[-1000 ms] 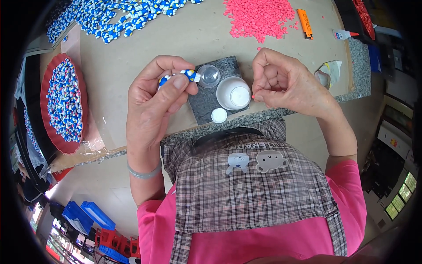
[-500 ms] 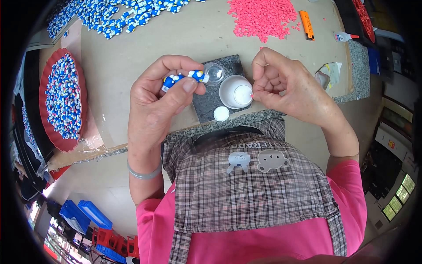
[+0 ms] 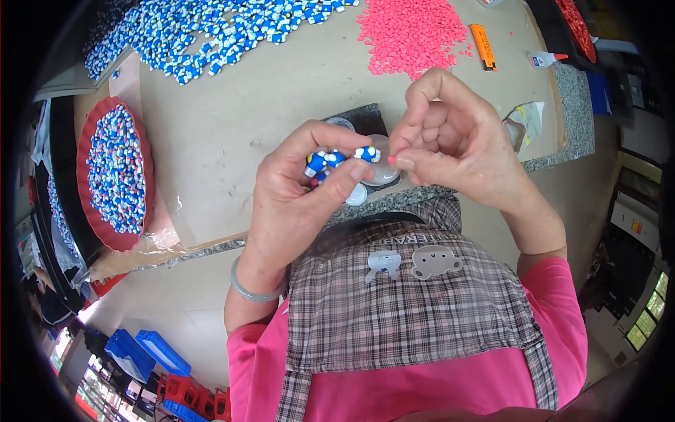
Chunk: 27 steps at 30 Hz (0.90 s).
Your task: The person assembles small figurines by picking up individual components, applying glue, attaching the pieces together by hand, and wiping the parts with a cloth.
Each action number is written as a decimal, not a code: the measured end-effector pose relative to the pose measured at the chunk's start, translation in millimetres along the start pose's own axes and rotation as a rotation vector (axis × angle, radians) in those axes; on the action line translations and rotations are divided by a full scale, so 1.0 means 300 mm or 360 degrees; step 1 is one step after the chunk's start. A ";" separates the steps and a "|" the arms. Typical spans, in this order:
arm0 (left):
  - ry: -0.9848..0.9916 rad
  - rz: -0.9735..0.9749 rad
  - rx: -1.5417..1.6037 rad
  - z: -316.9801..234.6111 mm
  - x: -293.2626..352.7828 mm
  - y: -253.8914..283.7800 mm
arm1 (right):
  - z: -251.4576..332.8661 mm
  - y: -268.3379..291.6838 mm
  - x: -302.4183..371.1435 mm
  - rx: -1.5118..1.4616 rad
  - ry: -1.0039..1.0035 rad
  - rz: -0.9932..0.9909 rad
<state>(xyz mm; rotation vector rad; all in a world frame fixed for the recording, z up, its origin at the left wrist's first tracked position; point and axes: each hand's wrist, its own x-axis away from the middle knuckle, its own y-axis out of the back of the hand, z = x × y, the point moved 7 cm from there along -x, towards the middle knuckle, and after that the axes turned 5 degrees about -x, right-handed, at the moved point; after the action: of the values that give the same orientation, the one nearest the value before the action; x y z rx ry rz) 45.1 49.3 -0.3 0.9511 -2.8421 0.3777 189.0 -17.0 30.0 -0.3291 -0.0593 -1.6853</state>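
Note:
My left hand [image 3: 299, 190] is closed round several small blue, white and yellow pieces. One such piece [image 3: 366, 154] sticks out between its thumb and index finger, its white end toward the right. Opposite it, my right hand [image 3: 460, 144] pinches a tiny pink piece [image 3: 391, 160] between thumb and forefinger, with a small gap left to the blue-and-white piece. Below and behind the fingertips stands a white cup [image 3: 384, 174], mostly covered by the hands. It rests on a dark stone slab [image 3: 364, 114], near a small round white lid [image 3: 356, 195].
A heap of blue-and-white pieces [image 3: 204, 35] and a pile of pink bits [image 3: 408, 35] lie at the far side. An orange box cutter [image 3: 484, 47] and a small glue bottle [image 3: 543, 60] are at the right. A red scalloped dish [image 3: 86, 179] of pieces stands left.
My left hand has moved right and toward me with its pieces. My right hand has brought the pink piece from the cup's rim close to the held piece.

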 end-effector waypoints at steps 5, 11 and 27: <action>-0.0036 -0.0009 -0.0059 -0.004 -0.005 -0.012 | -0.004 -0.001 -0.010 0.0090 0.0014 -0.0012; -0.0020 -0.0037 -0.0110 -0.002 -0.007 -0.012 | -0.001 0.001 -0.012 0.0188 0.0093 -0.0012; -0.0145 -0.0232 -0.0501 -0.024 -0.011 -0.019 | 0.000 -0.001 -0.012 0.0410 0.0150 0.0018</action>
<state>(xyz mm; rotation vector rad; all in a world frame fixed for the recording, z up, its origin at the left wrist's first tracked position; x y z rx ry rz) 51.3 48.7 7.2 1.1203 -2.7708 -0.1283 189.2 -13.5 29.1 -0.0561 -0.2023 -1.6571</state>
